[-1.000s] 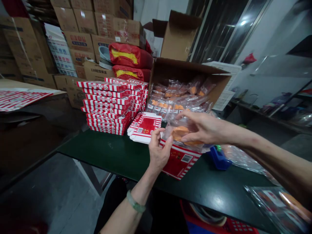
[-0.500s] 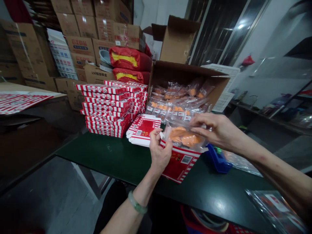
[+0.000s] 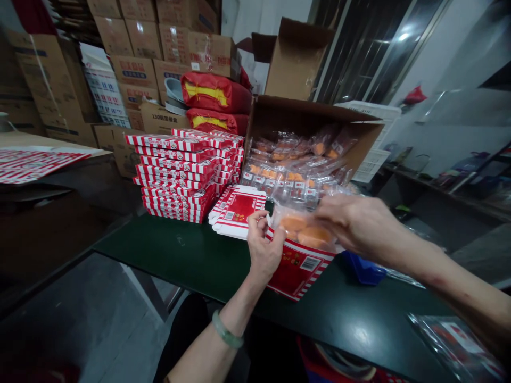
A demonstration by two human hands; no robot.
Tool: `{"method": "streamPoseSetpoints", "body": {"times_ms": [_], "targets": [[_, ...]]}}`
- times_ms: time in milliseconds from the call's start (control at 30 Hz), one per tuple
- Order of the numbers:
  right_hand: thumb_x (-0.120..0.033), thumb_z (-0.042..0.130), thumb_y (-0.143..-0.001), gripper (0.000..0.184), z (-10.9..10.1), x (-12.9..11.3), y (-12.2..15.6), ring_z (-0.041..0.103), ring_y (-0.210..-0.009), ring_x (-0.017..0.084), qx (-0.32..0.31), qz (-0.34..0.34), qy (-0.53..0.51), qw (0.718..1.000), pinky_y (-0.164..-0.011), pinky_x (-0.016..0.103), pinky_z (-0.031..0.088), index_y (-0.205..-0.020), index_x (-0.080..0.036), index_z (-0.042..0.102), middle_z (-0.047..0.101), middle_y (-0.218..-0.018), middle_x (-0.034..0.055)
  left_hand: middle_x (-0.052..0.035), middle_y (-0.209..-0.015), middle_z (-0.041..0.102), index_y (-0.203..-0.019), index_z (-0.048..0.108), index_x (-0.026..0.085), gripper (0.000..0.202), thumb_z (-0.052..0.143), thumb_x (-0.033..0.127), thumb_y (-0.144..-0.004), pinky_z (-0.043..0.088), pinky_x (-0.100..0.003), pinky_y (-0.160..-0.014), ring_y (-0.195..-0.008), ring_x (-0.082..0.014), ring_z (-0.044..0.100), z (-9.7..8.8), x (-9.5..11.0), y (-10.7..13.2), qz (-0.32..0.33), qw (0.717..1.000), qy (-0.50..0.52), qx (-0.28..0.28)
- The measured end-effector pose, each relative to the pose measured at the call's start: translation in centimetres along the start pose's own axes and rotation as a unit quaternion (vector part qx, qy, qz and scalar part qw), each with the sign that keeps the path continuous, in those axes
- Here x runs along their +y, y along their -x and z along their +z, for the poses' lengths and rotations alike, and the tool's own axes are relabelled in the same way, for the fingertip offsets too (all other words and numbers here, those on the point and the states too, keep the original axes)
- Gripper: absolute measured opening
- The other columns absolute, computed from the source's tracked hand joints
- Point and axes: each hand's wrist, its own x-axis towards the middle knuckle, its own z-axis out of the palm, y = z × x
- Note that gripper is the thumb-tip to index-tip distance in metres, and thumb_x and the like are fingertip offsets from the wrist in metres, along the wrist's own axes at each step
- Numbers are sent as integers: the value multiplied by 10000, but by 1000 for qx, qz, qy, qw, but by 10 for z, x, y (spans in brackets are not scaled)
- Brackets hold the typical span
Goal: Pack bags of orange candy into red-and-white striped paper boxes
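Observation:
My left hand (image 3: 265, 247) grips the left edge of a red-and-white striped carton (image 3: 293, 271), fingers closed on its rim. The carton is tilted on the green table, its printed side with a barcode facing me. At its opening sits a clear plastic bag (image 3: 305, 229) with orange pieces inside, partly down in the carton. My right hand (image 3: 347, 215), blurred, is closed on the bag's upper right part. Left of the carton lie flat red-and-white cartons (image 3: 239, 210).
A tall stack of striped cartons (image 3: 175, 170) stands to the left on the green table (image 3: 191, 252). Behind is a large open cardboard box (image 3: 311, 109) with several filled bags. A blue tray (image 3: 365, 268) lies to the right, and clear packets (image 3: 455, 340) near the front right.
My right hand has shifted slightly right and turned, and the bag sits a little lower in the carton. The left hand keeps its hold; the whole view has shifted slightly.

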Motion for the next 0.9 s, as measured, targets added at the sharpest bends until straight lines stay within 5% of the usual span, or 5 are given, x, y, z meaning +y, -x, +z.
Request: {"method": "streamPoseSetpoints", "body": {"times_ms": [167,367,500,667,900], "targets": [[-75,443,-810,259,18,-21,-1,623,-723,156,-147,-9,-28,989,-594,231,374,-865,-189,669,671,-827,58,-36,-895,574,-1040,381,199,300,565,201,-803,481,-264,-712,-769,-119,582,-3,-10,8,25,998,50,5],[-188,406,-890,383,19,-27,0,610,-785,204,-135,-36,-66,988,-684,300,420,-1263,-216,492,623,-898,89,-46,-913,577,-1017,465,189,199,546,285,-862,493,-278,-781,-856,-136,602,-8,-24,11,88,996,21,28],[-327,470,-880,428,29,-31,4,584,-787,213,-115,-13,-92,989,-681,316,430,-1293,-213,461,575,-900,89,-85,-1031,614,-1088,528,182,231,511,290,-884,496,-305,-851,-944,-164,614,-16,-25,11,130,991,-44,7],[-309,490,-863,359,43,-32,5,588,-880,210,-82,19,-191,978,-765,332,433,-1205,-197,492,616,-1002,85,-73,-1010,644,-1014,594,187,183,456,242,-907,450,-356,-952,-1046,-190,583,-21,-23,8,202,969,-139,-32],[-294,542,-826,350,34,-23,-10,615,-916,228,-175,-3,-208,962,-728,307,418,-1169,-223,536,660,-1052,71,-89,-1066,595,-1186,420,208,317,497,295,-891,500,-307,-829,-926,-164,628,-15,-26,14,130,990,-48,-10]]}}
